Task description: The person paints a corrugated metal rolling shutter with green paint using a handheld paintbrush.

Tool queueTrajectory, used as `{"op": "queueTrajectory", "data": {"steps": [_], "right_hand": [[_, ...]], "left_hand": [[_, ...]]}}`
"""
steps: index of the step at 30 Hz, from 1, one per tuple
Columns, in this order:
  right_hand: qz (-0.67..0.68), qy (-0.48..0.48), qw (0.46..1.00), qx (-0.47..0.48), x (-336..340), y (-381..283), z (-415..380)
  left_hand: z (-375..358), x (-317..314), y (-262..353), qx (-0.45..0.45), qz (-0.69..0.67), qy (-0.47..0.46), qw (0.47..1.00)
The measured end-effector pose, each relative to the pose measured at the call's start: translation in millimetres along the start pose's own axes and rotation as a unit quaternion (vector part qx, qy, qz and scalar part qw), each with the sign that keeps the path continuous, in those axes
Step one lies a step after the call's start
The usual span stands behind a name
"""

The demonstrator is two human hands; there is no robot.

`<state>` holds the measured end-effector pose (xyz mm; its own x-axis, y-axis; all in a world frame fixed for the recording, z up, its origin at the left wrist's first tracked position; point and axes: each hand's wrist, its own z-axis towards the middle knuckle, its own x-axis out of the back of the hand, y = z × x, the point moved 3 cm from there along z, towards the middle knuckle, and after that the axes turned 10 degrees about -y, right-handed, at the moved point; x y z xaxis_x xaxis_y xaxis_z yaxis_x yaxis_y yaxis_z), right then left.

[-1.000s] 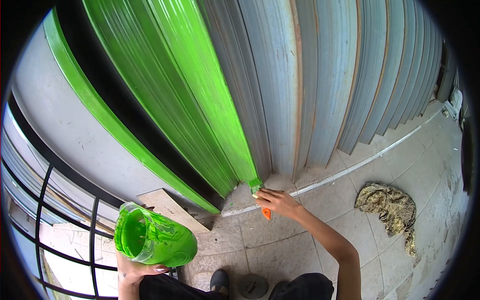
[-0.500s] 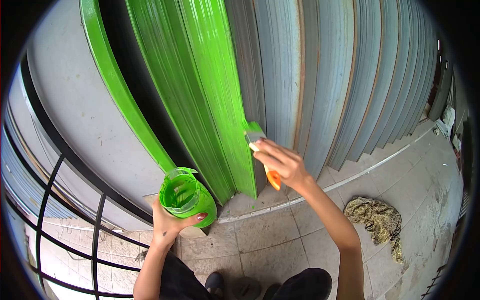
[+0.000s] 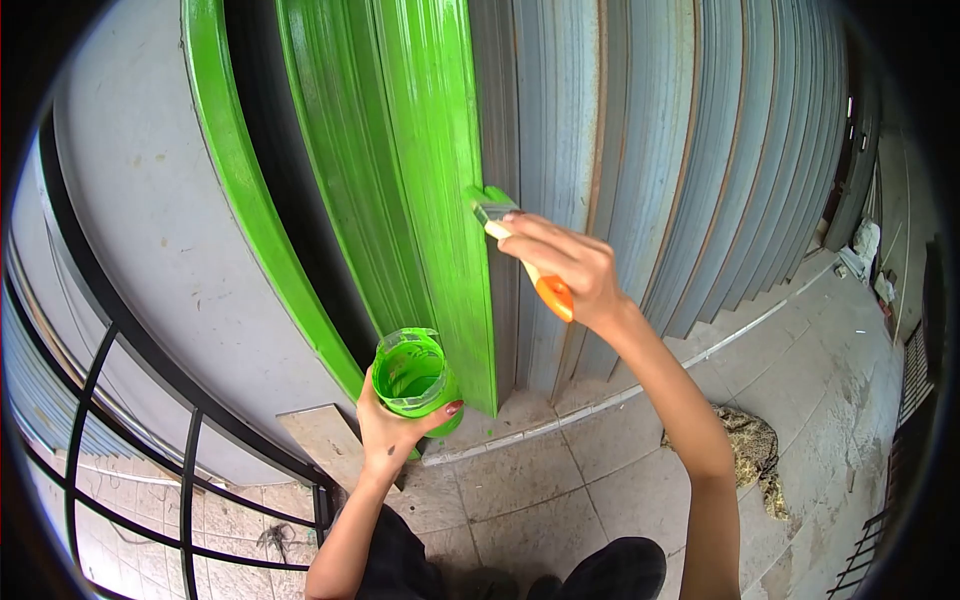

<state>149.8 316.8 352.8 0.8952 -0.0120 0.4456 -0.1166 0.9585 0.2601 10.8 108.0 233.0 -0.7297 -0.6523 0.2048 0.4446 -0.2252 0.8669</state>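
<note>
My right hand (image 3: 572,268) is closed around the handle of a paintbrush (image 3: 550,288), which has an orange end. Its green-wet bristles touch the edge of a folded metal shutter (image 3: 435,200), where bright green paint meets bare grey panel. Lower down, my left hand (image 3: 388,428) grips a clear plastic jar of green paint (image 3: 412,378) from the side, thumb across its front. The jar is open at the top, with green smeared over its rim and walls.
Unpainted grey folds (image 3: 650,170) continue to the right. A black metal grille (image 3: 185,480) stands at lower left, beside a pale wall panel (image 3: 130,170). On the tiled floor (image 3: 525,500) lie a crumpled patterned cloth (image 3: 750,450) and a flat board (image 3: 325,440).
The brush has moved up along the painted edge in my right hand. My left hand and the jar have shifted right in view. The camera view has also shifted somewhat.
</note>
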Motion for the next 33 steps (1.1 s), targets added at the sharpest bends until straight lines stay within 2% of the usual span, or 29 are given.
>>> {"op": "queueTrajectory", "data": {"steps": [2, 6, 9, 12, 13, 17, 20, 23, 27, 29, 32, 33], "right_hand": [[-0.011, 0.021, 1.0, -0.015, 2, 2, 9], [-0.013, -0.101, 0.995, -0.018, -31, -21, -52], [0.038, -0.259, 0.965, -0.006, -54, -46, -103], [0.044, -0.27, 0.962, -0.005, -60, -34, -106], [0.046, -0.253, 0.966, -0.016, -48, -27, -80], [0.017, -0.111, 0.994, -0.003, -5, 5, 16], [-0.047, 0.022, 0.999, 0.015, 23, 2, 60], [-0.031, 0.005, 0.999, -0.013, 11, 1, 39], [-0.008, -0.124, 0.992, -0.025, -40, -24, -54], [0.058, -0.218, 0.974, -0.031, -51, -43, -85], [0.075, -0.251, 0.965, -0.018, -53, -38, -86], [0.065, -0.229, 0.971, -0.021, -44, -27, -70]], "left_hand": [[3, -3, -5, -0.012, 0.027, 0.015, 0.999], [9, -6, -17, -0.019, 0.019, 0.032, 0.999], [11, -4, -24, -0.024, 0.021, 0.04, 0.999], [13, -3, -26, -0.026, 0.021, 0.04, 0.999], [13, -3, -26, -0.026, 0.018, 0.039, 0.999], [14, -2, -24, -0.025, 0.02, 0.041, 0.999], [13, -4, -21, -0.034, 0.013, 0.038, 0.999], [13, -4, -21, -0.035, 0.037, 0.042, 0.998], [11, -2, -16, -0.03, 0.035, 0.036, 0.998], [10, -1, -14, -0.033, 0.027, 0.037, 0.998], [9, 1, -12, -0.043, 0.048, 0.034, 0.997], [9, 1, -12, -0.041, 0.05, 0.032, 0.997]]}}
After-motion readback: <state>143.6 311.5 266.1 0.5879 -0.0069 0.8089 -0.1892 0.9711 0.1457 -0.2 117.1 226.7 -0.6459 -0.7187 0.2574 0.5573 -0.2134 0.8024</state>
